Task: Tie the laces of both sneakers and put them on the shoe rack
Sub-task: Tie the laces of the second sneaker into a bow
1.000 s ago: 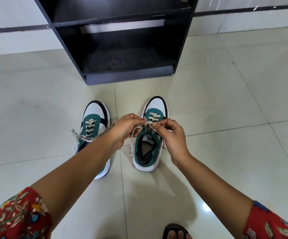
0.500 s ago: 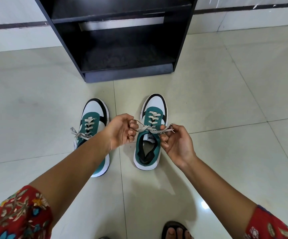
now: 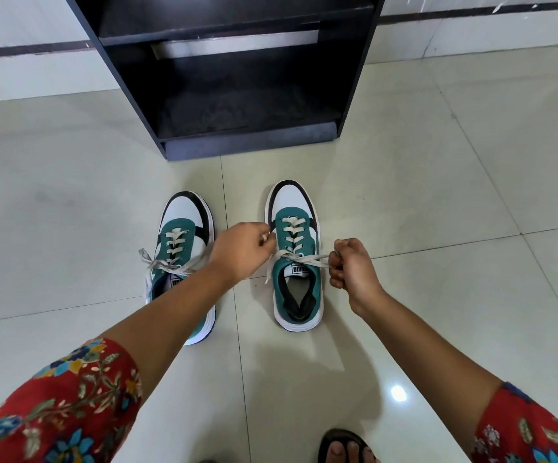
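Two hands work the laces (image 3: 299,259) of the right-hand sneaker (image 3: 296,252), which stands on the tiled floor (image 3: 438,295) just in front of the black shoe rack (image 3: 237,78). The left hand (image 3: 241,250) is curled shut on the lace end at the shoe's left side, and the right hand (image 3: 351,267) is fisted around the end on the other side; the lace runs taut between them across the top eyelets.

To do this step well, I judge the pull should stay level and even on both ends, so the crossing seats flat over the tongue rather than dragging the shoe sideways. Enough tail should be left on each side to form loops, and tension should be held while the next wrap is made, or the first crossing may slacken.

Both sneakers are teal with white toe panels, black trim and white soles, toes pointing toward the rack. The flat, pale grey laces look slightly frayed. On the left-hand sneaker (image 3: 184,255), partly hidden by the left forearm, the laces (image 3: 164,262) spread out loosely at the top eyelets; whether they are knotted I cannot tell. Neither shoe is on the rack yet, whose lower shelf (image 3: 247,111) looks dusty and bare.
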The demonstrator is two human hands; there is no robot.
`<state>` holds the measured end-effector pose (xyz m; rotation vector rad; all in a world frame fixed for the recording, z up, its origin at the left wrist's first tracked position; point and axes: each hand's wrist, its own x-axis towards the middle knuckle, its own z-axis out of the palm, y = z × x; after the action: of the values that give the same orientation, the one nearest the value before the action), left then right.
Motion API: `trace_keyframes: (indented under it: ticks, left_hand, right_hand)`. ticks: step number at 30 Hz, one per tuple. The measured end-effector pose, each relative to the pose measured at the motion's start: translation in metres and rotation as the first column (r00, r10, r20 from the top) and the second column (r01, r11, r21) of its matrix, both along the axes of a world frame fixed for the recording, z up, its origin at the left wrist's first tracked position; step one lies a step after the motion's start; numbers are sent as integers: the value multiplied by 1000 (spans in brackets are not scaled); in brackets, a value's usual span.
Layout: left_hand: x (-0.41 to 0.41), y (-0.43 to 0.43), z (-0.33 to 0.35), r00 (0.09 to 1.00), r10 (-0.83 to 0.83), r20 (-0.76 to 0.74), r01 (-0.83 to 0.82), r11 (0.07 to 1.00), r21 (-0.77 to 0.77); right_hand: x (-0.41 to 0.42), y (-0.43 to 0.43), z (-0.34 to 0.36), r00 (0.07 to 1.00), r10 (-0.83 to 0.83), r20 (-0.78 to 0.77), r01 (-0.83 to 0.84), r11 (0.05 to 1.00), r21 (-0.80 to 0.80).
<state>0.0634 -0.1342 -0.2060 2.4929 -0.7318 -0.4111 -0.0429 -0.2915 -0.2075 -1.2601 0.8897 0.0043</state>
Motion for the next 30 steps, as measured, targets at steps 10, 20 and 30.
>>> trace_keyframes:
  ticks: [10, 20, 30]
  left_hand:
    - [1, 12, -15, 944, -191, 269, 157, 977, 142]
    - [-10, 5, -1, 702, 271, -658, -538, 808, -242]
    - [-41, 33, 23, 922, 306, -236, -365, 890, -274]
  right_hand:
    - [-8, -8, -9, 988, 142, -54, -152, 948, -280]
    - [-10, -8, 6, 990, 110, -88, -112, 993, -21]
    - [-39, 23, 48, 830, 506, -234, -480, 436, -761]
